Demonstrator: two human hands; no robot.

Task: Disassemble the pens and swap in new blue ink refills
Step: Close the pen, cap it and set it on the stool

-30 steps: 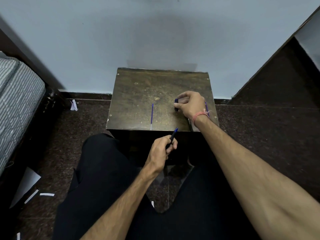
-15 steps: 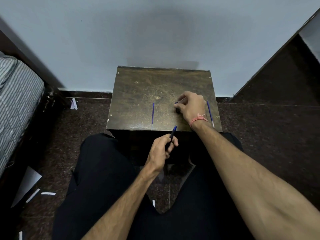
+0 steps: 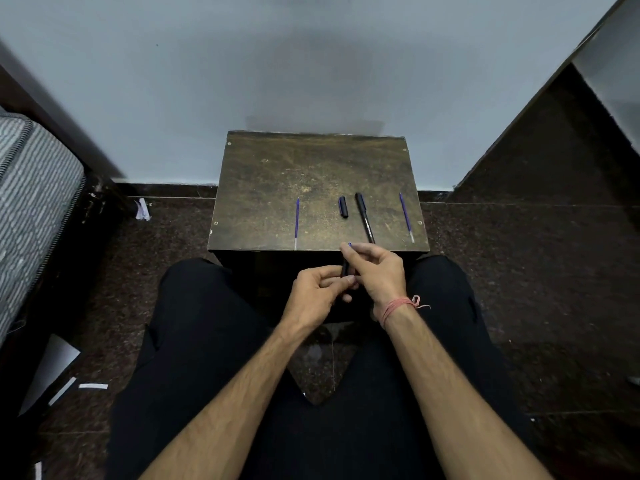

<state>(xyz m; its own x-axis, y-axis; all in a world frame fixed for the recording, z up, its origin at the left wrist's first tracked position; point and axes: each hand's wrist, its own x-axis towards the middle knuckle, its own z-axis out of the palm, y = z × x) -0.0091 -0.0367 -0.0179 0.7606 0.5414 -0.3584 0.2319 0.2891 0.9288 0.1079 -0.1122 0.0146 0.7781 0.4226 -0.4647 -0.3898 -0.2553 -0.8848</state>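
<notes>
Count on the surface (image 3: 270,174): two loose blue refills, one capless black pen, one pen cap. A further dark pen barrel is in hand, so five pen items in view.

Left blue refill (image 3: 297,221) lies near the front edge, left of centre, pointing roughly front to back. Right blue refill (image 3: 406,216) lies close to the right edge, slightly angled. Between them: the pen cap (image 3: 343,206), short and dark, and just beside it to the right the black pen (image 3: 364,217), its near end reaching the front edge by the right hand. The pen carries pale printed lettering along the barrel; too small to read.

Left hand (image 3: 317,294): fingers curled around the lower part of the dark pen barrel (image 3: 345,268). Right hand (image 3: 379,271): fingertips pinch the barrel's upper end, where a small blue tip shows. Both hands are held just in front of the surface, above the lap. Red thread band (image 3: 398,306) on the right wrist.
</notes>
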